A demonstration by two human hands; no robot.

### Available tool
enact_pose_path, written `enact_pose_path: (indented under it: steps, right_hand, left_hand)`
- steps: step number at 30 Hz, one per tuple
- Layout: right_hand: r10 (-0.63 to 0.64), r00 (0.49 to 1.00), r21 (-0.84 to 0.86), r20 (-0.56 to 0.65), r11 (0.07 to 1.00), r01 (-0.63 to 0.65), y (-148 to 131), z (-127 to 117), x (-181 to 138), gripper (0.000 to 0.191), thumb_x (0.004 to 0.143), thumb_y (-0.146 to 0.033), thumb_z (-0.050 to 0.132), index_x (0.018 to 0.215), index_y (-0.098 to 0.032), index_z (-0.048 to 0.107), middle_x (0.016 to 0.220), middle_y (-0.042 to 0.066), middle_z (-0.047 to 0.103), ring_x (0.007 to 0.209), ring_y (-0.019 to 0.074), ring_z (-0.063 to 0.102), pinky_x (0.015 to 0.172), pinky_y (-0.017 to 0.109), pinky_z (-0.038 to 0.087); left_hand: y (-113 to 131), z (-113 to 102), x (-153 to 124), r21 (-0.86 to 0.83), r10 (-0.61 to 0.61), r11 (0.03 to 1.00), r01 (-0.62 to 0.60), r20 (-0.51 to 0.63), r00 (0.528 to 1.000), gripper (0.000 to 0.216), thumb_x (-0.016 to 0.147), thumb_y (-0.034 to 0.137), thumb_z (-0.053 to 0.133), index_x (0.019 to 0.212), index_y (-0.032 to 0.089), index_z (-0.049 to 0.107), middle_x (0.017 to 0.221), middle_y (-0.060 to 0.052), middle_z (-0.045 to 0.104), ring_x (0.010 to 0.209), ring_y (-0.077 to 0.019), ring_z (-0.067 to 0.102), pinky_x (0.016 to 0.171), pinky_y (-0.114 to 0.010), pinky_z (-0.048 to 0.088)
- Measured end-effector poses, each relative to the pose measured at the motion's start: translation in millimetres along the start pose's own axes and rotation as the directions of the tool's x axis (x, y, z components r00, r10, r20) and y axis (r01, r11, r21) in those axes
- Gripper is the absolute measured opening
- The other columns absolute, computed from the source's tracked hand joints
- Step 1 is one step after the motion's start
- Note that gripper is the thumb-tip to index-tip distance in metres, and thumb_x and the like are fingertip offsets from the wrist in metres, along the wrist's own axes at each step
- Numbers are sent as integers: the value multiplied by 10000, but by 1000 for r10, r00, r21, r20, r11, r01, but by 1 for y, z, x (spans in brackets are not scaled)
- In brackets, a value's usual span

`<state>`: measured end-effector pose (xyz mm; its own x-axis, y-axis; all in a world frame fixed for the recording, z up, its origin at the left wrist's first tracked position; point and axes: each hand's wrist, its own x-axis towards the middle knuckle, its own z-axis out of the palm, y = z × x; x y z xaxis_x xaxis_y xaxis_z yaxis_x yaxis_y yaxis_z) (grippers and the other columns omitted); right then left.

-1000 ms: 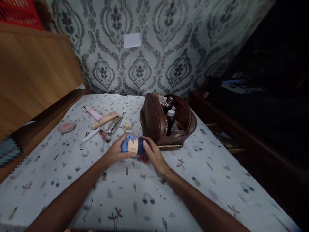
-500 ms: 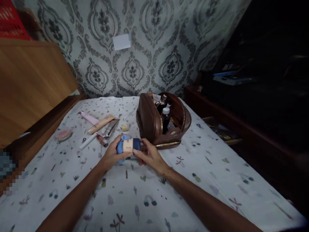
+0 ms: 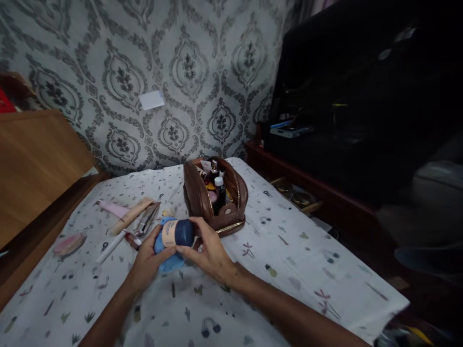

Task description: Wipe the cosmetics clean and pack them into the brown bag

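My left hand (image 3: 146, 260) is closed around a blue cloth (image 3: 164, 260) that wraps the end of a small bottle (image 3: 176, 232) with a beige label and a dark blue cap. My right hand (image 3: 210, 250) grips the bottle's capped end with its fingertips. Both hands hover just above the patterned sheet (image 3: 289, 250), right in front of an open brown toiletry bag (image 3: 202, 200) that holds several small bottles.
Left of the bag lie a pink tube (image 3: 112, 208), a beige tube (image 3: 130, 215), a silver tube (image 3: 144, 219), a white pen-like stick (image 3: 108, 246) and a pink compact (image 3: 68, 244). A wooden headboard (image 3: 32, 164) stands at the left. Dark furniture (image 3: 325, 202) lines the right.
The view has swung to the right, so everything sits further left. The bottle has turned in my hands: its dark cap shows more, and the cloth hangs lower under it.
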<state>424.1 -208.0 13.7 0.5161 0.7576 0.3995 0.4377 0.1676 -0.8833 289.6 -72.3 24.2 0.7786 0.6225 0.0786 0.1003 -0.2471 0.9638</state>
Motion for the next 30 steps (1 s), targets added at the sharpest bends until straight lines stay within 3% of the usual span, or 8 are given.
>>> enact_pose_path:
  steps: [7, 11, 15, 19, 21, 24, 27, 30]
  right_hand:
    - [-190, 980, -139, -49, 973, 182, -23, -26, 2, 498, 830, -398, 685, 1252, -222, 489, 1148, 109, 591, 1026, 260, 629, 859, 377, 546]
    - [-210, 971, -164, -114, 968, 190, -31, -48, 6, 522, 825, -415, 686, 1274, -236, 489, 1198, 118, 596, 1042, 274, 633, 861, 392, 547]
    - [-159, 970, -141, -182, 981, 134, -33, -70, 14, 519, 790, -403, 719, 1230, -227, 510, 1172, 114, 626, 1041, 274, 637, 850, 395, 552]
    - [-52, 966, -40, -251, 998, 44, -35, -91, 23, 512, 757, -412, 737, 1173, -208, 519, 1102, 106, 657, 929, 241, 660, 767, 361, 562]
    - [-27, 958, -10, -284, 1000, 26, -37, -102, 27, 516, 747, -440, 739, 1152, -201, 525, 1067, 96, 663, 889, 226, 661, 737, 344, 558]
    - [-24, 939, -60, -344, 998, 3, -37, -120, 38, 537, 722, -486, 751, 1122, -194, 544, 1061, 92, 664, 853, 215, 658, 713, 336, 549]
    - [-83, 920, -184, -382, 983, 12, -35, -138, 57, 539, 723, -514, 741, 1112, -190, 557, 1054, 89, 666, 823, 206, 643, 704, 341, 534]
    - [-158, 915, -335, -372, 942, 26, -34, -152, 82, 561, 714, -522, 748, 1119, -179, 565, 1008, 76, 670, 858, 223, 628, 736, 356, 515]
  left_hand:
    - [36, 6, 4, 36, -11, 999, 9, 62, 998, 377, 734, 468, 736, 961, 186, 633, 682, -11, 665, 591, -197, 629, 550, -289, 534]
    - [58, 14, 20, 173, 211, 962, -209, 11, 978, 321, 836, 491, 617, 729, 193, 564, 609, 17, 563, 547, -146, 540, 516, -241, 445]
    - [89, 27, 54, 446, 406, 807, -388, 58, 912, 405, 930, 461, 450, 620, 201, 441, 583, 26, 438, 574, -135, 458, 566, -242, 383]
    - [114, 38, 101, 609, 537, 569, -553, 234, 810, 301, 900, 359, 435, 667, 186, 516, 863, -56, 590, 846, -199, 578, 799, -299, 443]
    - [122, 41, 124, 647, 504, 542, -536, 259, 824, 199, 861, 295, 438, 825, 178, 595, 942, -73, 635, 904, -221, 601, 838, -320, 458]
    - [130, 44, 157, 673, 409, 496, -549, 377, 831, 385, 818, 213, 424, 1157, 196, 606, 1105, -57, 682, 996, -228, 625, 909, -337, 466]
    - [137, 46, 186, 637, 302, 395, -662, 591, 748, 519, 786, 166, 420, 1268, 229, 602, 1270, -42, 658, 1134, -233, 605, 1001, -338, 436]
    - [145, 51, 209, 593, 130, 342, -729, 738, 662, 504, 727, 129, 439, 1151, 229, 692, 1252, -35, 680, 1134, -241, 618, 990, -313, 444]
